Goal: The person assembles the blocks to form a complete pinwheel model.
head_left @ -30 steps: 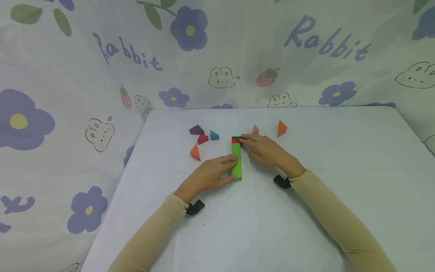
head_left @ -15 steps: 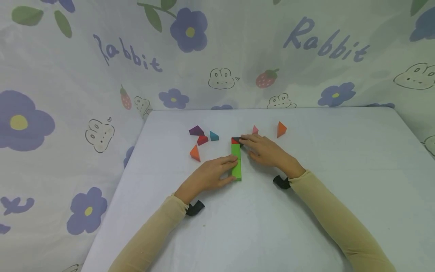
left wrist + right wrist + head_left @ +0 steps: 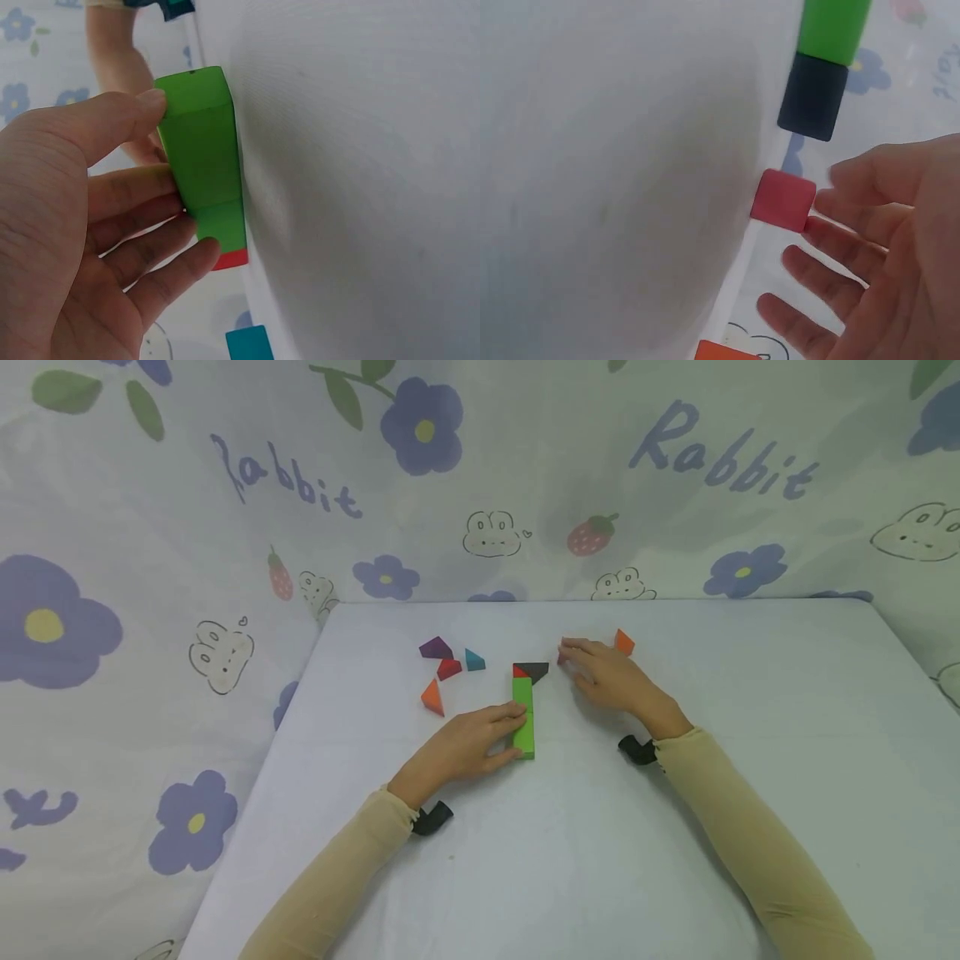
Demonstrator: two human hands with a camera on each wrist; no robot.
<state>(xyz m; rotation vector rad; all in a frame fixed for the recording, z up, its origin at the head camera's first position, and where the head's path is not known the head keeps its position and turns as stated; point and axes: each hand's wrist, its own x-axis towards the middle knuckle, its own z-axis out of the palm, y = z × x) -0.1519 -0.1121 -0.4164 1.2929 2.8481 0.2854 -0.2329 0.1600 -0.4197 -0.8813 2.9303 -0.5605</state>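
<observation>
My left hand point(image 3: 472, 743) rests its relaxed fingers on a row of green blocks point(image 3: 522, 693), thumb by the near end. In the left wrist view, the thumb and fingertips touch the green block point(image 3: 199, 154) along one side. A small red triangle point(image 3: 519, 672) and a black block point(image 3: 534, 672) sit together at the row's far end. To the right, my right hand point(image 3: 611, 677) reaches over a pink block, largely covered in the head view. The right wrist view shows its loosely spread fingers right at the pink block point(image 3: 784, 199), not wrapped round it.
On the left of the white table lie a purple block point(image 3: 436, 648), a red block point(image 3: 449, 669), a teal block point(image 3: 475, 660) and an orange block point(image 3: 432, 697). Another orange block point(image 3: 623, 642) lies beyond my right hand. A printed curtain point(image 3: 525, 460) stands behind the table.
My right hand has left the black block and moved right and slightly away to the pink block. The black block now shows fully. My left hand has stayed on the green blocks.
</observation>
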